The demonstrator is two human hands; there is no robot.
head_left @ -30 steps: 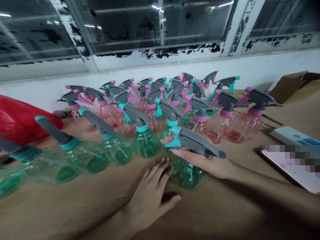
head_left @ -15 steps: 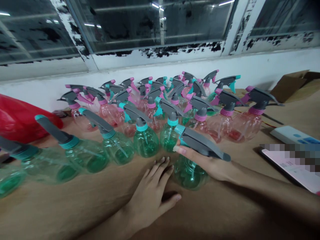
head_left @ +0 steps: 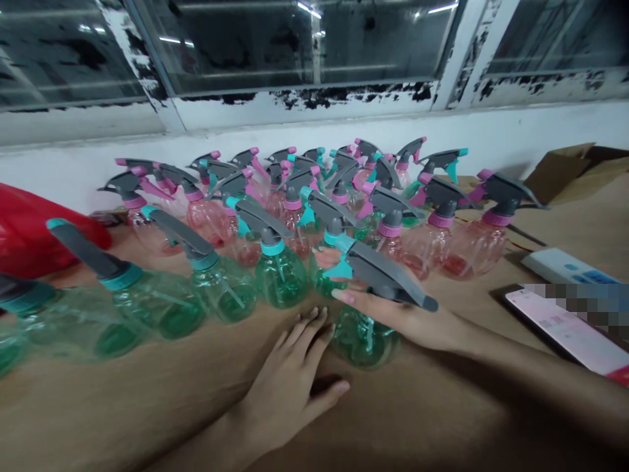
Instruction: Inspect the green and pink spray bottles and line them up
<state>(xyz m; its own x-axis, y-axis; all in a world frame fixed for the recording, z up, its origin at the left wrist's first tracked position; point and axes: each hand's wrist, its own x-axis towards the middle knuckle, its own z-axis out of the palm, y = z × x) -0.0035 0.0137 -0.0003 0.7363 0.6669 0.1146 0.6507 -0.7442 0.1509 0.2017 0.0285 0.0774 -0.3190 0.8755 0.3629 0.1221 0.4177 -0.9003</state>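
Observation:
My right hand (head_left: 393, 311) is around the neck of a green spray bottle (head_left: 366, 337) with a grey and teal trigger head. Its thumb lies across the near side, and fingertips show beyond the teal trigger. The bottle stands upright on the wooden table (head_left: 147, 406). My left hand (head_left: 295, 373) rests on the tabletop left of that bottle, fingers stretched out, holding nothing. Just beyond its fingertips stands another green spray bottle (head_left: 281, 282). More green ones, such as a spray bottle (head_left: 223, 295), continue the row leftward.
Pink spray bottles (head_left: 211, 219) and some green ones crowd behind, against the white wall (head_left: 540, 124). At the left lies a red plastic bag (head_left: 44, 236). To the right are a phone (head_left: 565, 334), a white device with blue buttons (head_left: 565, 265) and a cardboard box (head_left: 574, 170).
More of my right fingertips now show beyond the trigger head, and the bottle's head sits turned slightly differently. The whole view has shifted a little. My left hand stays flat.

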